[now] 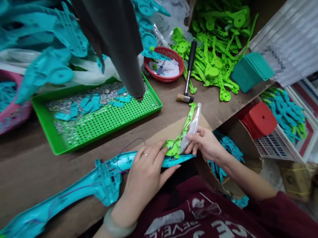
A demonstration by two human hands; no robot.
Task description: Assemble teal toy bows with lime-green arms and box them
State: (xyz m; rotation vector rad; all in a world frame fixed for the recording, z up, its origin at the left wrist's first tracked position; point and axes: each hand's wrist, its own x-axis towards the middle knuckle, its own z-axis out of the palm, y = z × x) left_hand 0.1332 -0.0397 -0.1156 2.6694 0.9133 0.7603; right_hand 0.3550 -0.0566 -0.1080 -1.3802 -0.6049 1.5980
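Note:
A long teal plastic shell (75,185) lies along the table's front edge, with thin dark wires running inside it. My left hand (147,165) lies over its right part, thumb on the near side and fingers on the far side, fingertips at a lime-green plastic arm (173,146). This arm has a round end over the shell and a thin bar slanting up and right. Between thumb and fingers, my right hand (207,143) pinches a curved, translucent whitish plastic strip (192,127) alongside the green bar. The left palm hides part of the shell.
A green tray (102,124) holds small metal pieces and teal parts. A dark machine column (115,37) hangs over it. A hammer (189,73), a red basket (167,77) and heaped lime-green arms (212,57) lie behind. A pink basket (25,111) stands left; crates (277,150) stand right.

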